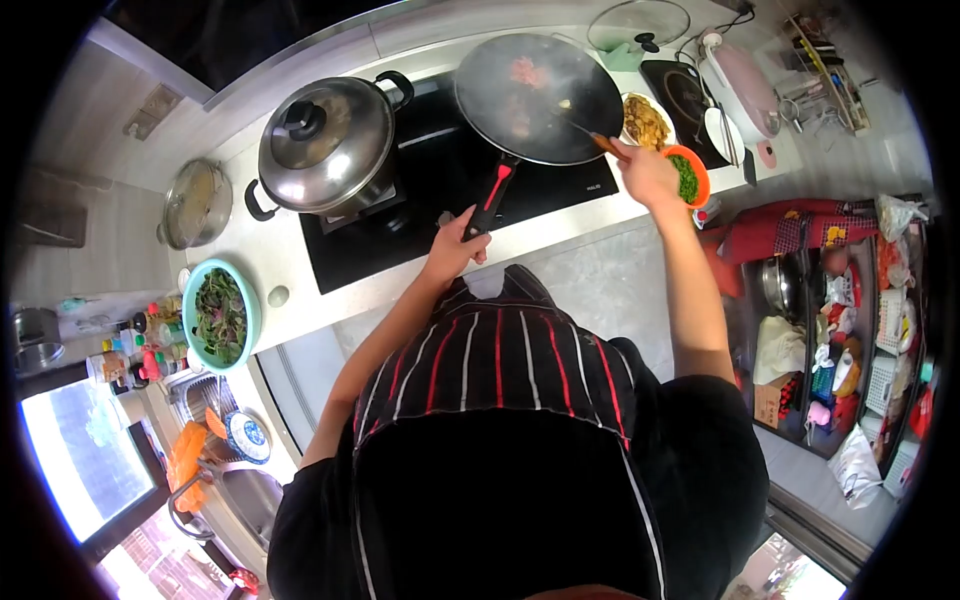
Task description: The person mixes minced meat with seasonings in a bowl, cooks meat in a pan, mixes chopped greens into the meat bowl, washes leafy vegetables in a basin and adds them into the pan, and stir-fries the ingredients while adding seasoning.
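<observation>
A black wok (590, 85) sits on the stove, with pinkish meat (527, 72) at its far side and steam rising from it. My left hand (460, 245) is closed around the end of the wok's black and red handle (492, 200). At the wok's right edge my right hand (648, 175) grips the brown handle of a spatula (603, 143), whose far end reaches inside and is blurred by steam. Close to my right hand are an orange bowl of chopped greens (688, 178) and a white plate of browned food (646, 122).
A lidded steel pot (328, 145) occupies the left burner. Farther left stand a glass lid (195, 204) and a light-blue basin of leafy greens (222, 315). Another glass lid (640, 22) lies behind the wok. At right are a small cooktop (678, 92) and a crowded shelf (810, 330).
</observation>
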Available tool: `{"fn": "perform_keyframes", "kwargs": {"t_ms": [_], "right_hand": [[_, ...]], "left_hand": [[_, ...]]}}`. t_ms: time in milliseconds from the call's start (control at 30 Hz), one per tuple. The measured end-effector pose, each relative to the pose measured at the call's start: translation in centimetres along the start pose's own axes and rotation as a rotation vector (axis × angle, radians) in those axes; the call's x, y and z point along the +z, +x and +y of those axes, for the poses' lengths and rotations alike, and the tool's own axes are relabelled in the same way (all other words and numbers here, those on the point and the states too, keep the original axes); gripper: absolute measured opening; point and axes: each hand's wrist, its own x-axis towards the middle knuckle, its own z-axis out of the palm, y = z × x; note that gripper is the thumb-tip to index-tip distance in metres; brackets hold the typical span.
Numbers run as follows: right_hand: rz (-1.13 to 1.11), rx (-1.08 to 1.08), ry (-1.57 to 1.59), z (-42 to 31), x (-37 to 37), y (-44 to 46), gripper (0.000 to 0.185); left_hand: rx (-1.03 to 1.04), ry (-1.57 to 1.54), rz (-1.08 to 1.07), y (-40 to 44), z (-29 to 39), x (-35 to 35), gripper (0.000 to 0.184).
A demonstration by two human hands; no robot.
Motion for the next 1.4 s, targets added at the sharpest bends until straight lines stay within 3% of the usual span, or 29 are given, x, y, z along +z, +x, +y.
{"fn": "perform_keyframes", "kwargs": {"t_ms": [100, 267, 333, 600, 733, 867, 900, 1000, 1067, 1233, 1333, 1400], "right_hand": [[0.045, 0.038, -0.017, 1.0, -1.0, 1.4, 0.038], [0.112, 0.088, 0.079, 0.2, 3.5, 6.7, 0.043], [0.055, 0.021, 0.082, 0.2, 4.1, 6.2, 0.044], [-0.076, 0.003, 0.002, 1.6, -6.2, -4.8, 0.039], [-0.033, 0.026, -0.034, 1.8, -1.9, -1.5, 0.038], [0.098, 0.196, 0.213, 4.2, 1.4, 1.6, 0.038], [0.284, 0.032, 0.185, 7.6, 5.0, 3.5, 0.04], [-0.129, 0.417, 0.876, 5.8, 5.1, 3.1, 0.042], [-0.275, 0.407, 1.149, 4.1, 5.2, 1.7, 0.04], [-0.354, 0.19, 1.039, 1.3, 2.9, -1.9, 0.039], [-0.13, -0.001, 0.874, 4.2, 7.4, 0.6, 0.04], [-0.004, 0.076, 0.627, 4.4, 7.1, 2.2, 0.041]], "left_hand": [[0.007, -0.158, -0.035, -0.3, -1.0, -0.2, 0.058], [-0.035, -0.16, -0.058, -0.8, -0.5, -0.7, 0.058], [-0.046, -0.168, -0.053, -1.1, -0.5, -0.8, 0.057], [-0.061, -0.188, -0.022, -1.8, 0.2, -0.7, 0.052], [-0.066, -0.183, -0.028, -1.9, -0.5, -1.0, 0.051], [-0.072, -0.208, -0.025, -1.9, -0.8, -1.3, 0.05], [-0.079, -0.227, -0.015, -2.1, -0.8, -1.3, 0.05], [-0.117, -0.295, 0.004, -2.8, -0.8, -1.2, 0.048], [-0.142, -0.29, 0.003, -2.9, -0.6, -1.3, 0.047], [-0.146, -0.283, 0.003, -2.7, -0.8, -1.4, 0.046], [-0.146, -0.304, 0.012, -3.0, -0.7, -1.1, 0.046], [-0.158, -0.332, 0.027, -3.0, -0.4, -1.0, 0.045]]}}
